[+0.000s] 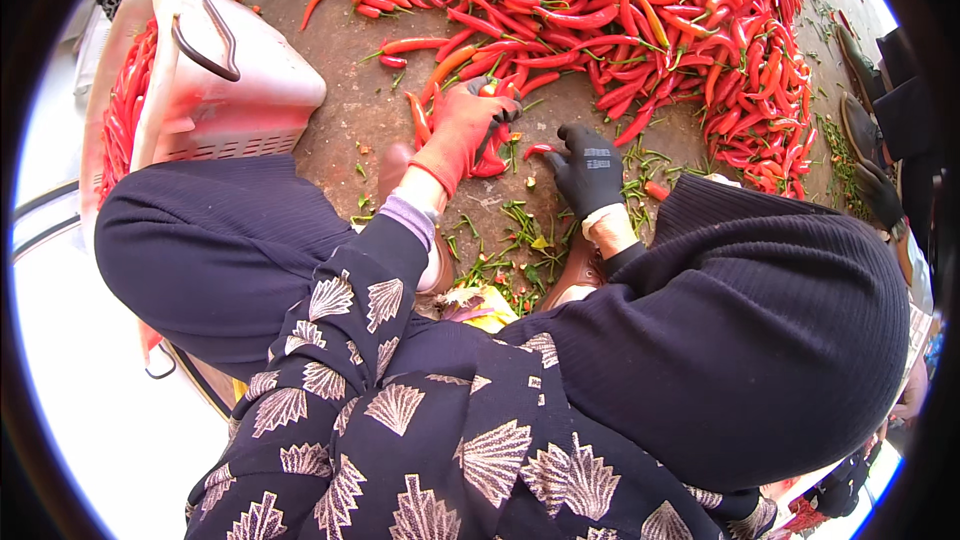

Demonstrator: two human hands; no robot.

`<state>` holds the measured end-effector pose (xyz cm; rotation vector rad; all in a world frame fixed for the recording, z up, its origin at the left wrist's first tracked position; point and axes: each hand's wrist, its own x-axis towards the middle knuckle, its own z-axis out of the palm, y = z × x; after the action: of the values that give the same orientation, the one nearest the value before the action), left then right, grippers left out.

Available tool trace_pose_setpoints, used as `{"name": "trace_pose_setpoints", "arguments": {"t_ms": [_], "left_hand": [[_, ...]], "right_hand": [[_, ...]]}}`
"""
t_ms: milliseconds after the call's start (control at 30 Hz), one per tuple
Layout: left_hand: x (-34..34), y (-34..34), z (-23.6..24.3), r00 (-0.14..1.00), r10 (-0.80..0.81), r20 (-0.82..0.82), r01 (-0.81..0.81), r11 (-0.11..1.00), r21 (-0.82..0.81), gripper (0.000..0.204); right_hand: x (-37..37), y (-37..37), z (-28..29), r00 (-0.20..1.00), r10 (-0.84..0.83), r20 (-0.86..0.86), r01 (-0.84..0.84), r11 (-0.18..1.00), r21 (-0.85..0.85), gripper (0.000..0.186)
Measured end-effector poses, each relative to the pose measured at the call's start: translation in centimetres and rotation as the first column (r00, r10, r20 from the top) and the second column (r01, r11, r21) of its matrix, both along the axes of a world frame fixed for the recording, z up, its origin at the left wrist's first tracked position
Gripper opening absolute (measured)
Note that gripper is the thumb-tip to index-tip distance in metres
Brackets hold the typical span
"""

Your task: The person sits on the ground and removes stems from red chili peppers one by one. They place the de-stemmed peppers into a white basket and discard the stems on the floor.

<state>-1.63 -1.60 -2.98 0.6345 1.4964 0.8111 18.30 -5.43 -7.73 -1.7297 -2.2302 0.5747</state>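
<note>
My left hand (462, 130), in a red glove with dark fingertips, is curled around several red chili peppers (490, 158) at the near edge of a large chili heap (600, 15). Part of what it grips is hidden under the fingers. To its right, a little apart, my right hand (588, 170) wears a black glove with its fingers bent inward. A small curved red chili (538, 150) shows beside its thumb; whether the hand pinches it is unclear. Green stems (515, 250) lie scattered on the brown ground beneath both hands.
At the left, a pale plastic crate (250, 80) with a dark handle (205, 45) holds red chilies (128, 105). My brown shoes (578, 270) stand among the stems, near a yellow scrap (488, 310). Another person's dark-gloved hand (878, 192) is at the far right edge.
</note>
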Motion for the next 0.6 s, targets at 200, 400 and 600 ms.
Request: {"name": "trace_pose_setpoints", "arguments": {"t_ms": [200, 400, 600], "left_hand": [[-0.6, -0.4, -0.9, 0.996, -0.058, 0.07, 0.057, 0.998, 0.02, 0.025], [0.4, -0.7, -1.3, 0.842, -0.114, 0.527, 0.109, 0.993, 0.041, 0.034], [-1.1, 1.2, 1.4, 0.975, 0.078, 0.209, -0.117, 0.976, 0.182, 0.025]], "right_hand": [[-1.0, 1.1, -0.5, 0.998, -0.047, 0.032, 0.047, 0.999, -0.004, 0.023], [-0.3, 3.0, 1.8, 0.454, -0.566, -0.688, -0.268, 0.65, -0.711, 0.023], [-3.5, 1.3, 2.4, 0.435, -0.552, -0.712, -0.308, 0.651, -0.693, 0.022]]}}
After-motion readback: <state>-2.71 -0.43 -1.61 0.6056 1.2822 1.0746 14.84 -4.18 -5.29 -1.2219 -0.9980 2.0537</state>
